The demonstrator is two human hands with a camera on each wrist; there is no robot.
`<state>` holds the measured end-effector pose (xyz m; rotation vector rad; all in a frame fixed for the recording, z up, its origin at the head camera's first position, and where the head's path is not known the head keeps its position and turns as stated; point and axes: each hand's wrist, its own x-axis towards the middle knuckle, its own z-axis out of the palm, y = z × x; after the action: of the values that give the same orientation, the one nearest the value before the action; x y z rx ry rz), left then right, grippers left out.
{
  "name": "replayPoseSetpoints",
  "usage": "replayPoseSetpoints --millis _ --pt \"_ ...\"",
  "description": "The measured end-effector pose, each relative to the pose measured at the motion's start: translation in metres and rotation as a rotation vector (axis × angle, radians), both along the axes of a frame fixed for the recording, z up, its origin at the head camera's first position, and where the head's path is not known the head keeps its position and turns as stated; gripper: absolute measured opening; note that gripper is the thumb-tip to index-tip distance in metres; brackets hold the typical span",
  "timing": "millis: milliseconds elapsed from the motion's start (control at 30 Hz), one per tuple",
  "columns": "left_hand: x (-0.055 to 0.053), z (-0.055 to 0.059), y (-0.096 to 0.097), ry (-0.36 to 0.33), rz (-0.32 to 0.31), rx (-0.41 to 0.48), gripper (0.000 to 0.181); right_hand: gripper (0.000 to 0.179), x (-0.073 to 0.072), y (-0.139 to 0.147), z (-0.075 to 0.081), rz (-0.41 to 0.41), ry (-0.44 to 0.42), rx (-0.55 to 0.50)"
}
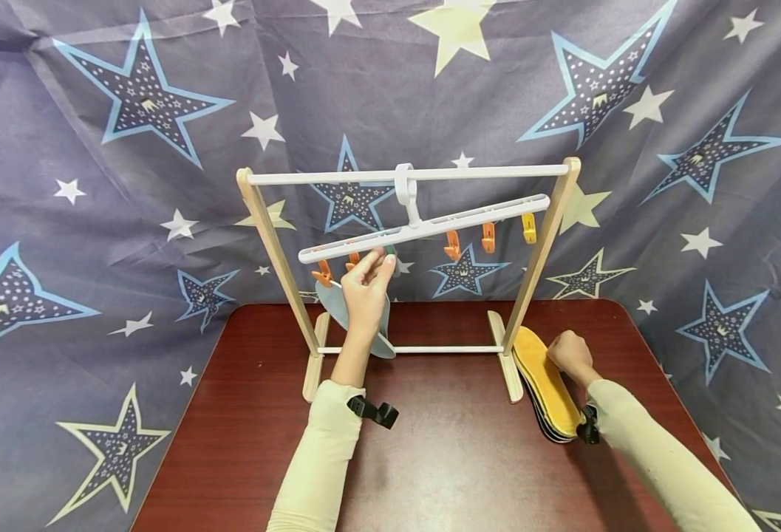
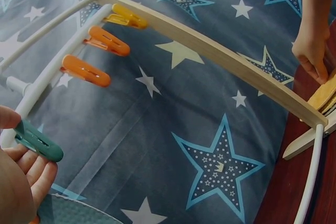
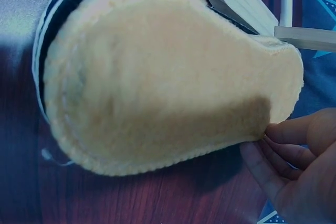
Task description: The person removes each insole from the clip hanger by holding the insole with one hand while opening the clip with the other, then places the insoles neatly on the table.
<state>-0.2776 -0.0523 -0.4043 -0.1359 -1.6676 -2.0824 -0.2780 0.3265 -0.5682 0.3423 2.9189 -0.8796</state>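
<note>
A white clip hanger (image 1: 483, 216) hangs tilted, its left end lower. My left hand (image 1: 366, 299) pinches a green clip (image 2: 39, 142) on its bar between thumb and fingers. A grey-blue insole (image 1: 334, 301) hangs from the orange clips at the left end, partly hidden behind my left hand and wrist. At the right of the table, my right hand (image 1: 571, 355) pinches the edge of a yellow fuzzy insole (image 3: 157, 77) near its narrower end. The yellow insole lies over dark insoles (image 3: 44, 56) with pale edges.
A rack with a white top rod (image 1: 330, 178) and wooden posts (image 1: 541, 255) stands on the dark red table (image 1: 443, 458). Two orange clips (image 1: 453, 245) and a yellow clip (image 1: 529, 228) hang on the hanger's right half. Behind is a star-patterned cloth (image 1: 463, 111).
</note>
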Motion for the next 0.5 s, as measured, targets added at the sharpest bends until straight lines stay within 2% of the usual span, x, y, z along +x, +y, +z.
replayPoseSetpoints --millis 500 --pt "-0.0002 -0.0012 0.0008 -0.009 0.008 -0.007 0.035 0.034 0.0 -0.0018 0.0008 -0.02 -0.021 -0.001"
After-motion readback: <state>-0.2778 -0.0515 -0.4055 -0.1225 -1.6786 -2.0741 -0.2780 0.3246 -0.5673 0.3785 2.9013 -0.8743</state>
